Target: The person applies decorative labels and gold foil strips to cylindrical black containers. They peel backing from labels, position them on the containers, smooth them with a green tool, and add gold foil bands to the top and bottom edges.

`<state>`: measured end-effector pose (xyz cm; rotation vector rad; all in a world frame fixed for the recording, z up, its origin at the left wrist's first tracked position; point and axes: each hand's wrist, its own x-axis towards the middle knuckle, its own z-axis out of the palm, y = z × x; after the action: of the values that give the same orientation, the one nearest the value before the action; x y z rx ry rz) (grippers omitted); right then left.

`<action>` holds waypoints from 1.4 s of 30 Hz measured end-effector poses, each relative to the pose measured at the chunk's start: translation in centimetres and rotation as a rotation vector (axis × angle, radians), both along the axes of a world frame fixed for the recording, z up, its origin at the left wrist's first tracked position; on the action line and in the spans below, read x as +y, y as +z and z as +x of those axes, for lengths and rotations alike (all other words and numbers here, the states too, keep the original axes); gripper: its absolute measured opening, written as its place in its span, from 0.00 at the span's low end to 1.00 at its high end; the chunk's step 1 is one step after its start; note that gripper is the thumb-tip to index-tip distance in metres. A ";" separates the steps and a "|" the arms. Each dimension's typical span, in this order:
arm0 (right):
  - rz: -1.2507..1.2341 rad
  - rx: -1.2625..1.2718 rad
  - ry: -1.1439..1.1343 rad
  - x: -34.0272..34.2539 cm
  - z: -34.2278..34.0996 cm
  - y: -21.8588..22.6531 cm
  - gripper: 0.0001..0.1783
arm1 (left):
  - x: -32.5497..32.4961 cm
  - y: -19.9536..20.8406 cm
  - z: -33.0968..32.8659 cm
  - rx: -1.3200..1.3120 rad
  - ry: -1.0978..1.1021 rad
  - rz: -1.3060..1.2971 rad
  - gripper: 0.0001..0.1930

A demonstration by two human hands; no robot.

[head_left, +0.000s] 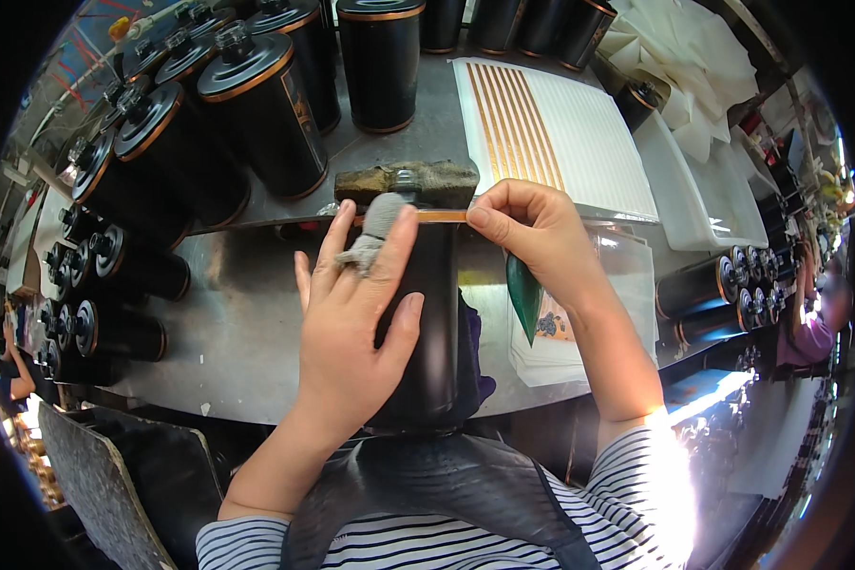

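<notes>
A black cylindrical canister [427, 323] lies in front of me, its far end near a worn, rough block [446, 180]. A thin copper-gold strip [442, 217] crosses that far end. My right hand [532, 228] pinches the strip's right end between thumb and forefinger. Over the canister, my left hand [356, 304] has its fingers apart, with a grey cloth finger cover [382, 218] on one finger, by the strip's left part. A pointed green piece [523, 299] shows below my right hand; whether that hand holds it is hidden.
A white sheet [589, 142] bearing rows of gold strips lies at the back right. Several black canisters [266, 114] stand at the back left. Beside my right forearm lie plastic-covered sheets [627, 275]. A white plastic bin [703, 214] is farther right. Dark purple cloth [475, 361] sits beside the canister.
</notes>
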<state>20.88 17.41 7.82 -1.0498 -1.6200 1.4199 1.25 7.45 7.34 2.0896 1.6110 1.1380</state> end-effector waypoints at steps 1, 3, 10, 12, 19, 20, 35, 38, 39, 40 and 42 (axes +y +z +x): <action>0.005 -0.002 0.003 0.0 0.0 -0.1 0.11 | 0.0 0.6 0.5 0.119 0.037 0.007 0.30; -0.005 -0.004 0.009 0.1 0.2 -0.3 0.12 | 0.3 1.0 1.0 0.301 0.043 0.050 0.31; -0.094 0.000 -0.031 -0.2 0.3 0.3 0.13 | 1.7 1.1 2.1 0.282 -0.023 0.112 0.32; -0.083 -0.020 -0.060 -0.3 0.1 0.5 0.11 | 1.1 0.8 1.7 0.118 0.046 0.131 0.38; 0.011 0.103 -0.021 0.0 -1.7 0.0 0.12 | 1.1 -3.1 0.7 -0.798 -0.086 -0.268 0.45; 0.038 0.092 -0.025 0.0 -1.7 0.0 0.11 | 0.7 -3.0 1.0 -0.809 -0.079 -0.250 0.44; 0.236 -0.217 -0.200 -0.7 -0.3 -1.3 0.12 | 1.5 1.6 2.7 0.502 -0.023 0.108 0.30; 0.197 -0.193 -0.133 -2.3 0.0 -2.9 0.12 | 2.0 1.1 2.3 0.354 -0.147 0.088 0.29; 0.188 -0.184 -0.115 -3.3 0.0 -3.1 0.13 | 1.2 0.5 1.9 0.256 -0.085 0.038 0.35; 0.157 -0.183 -0.106 -4.6 -0.3 -2.6 0.15 | 0.6 -0.4 1.7 -0.037 -0.097 -0.018 0.39; 0.289 -0.284 -0.110 -7.5 -0.9 -0.9 0.17 | 0.2 -3.0 0.6 -0.556 -0.129 -0.221 0.51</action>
<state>20.00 9.89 6.94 -1.1856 -1.8703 0.9612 1.89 7.66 4.30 1.5311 1.2503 1.2819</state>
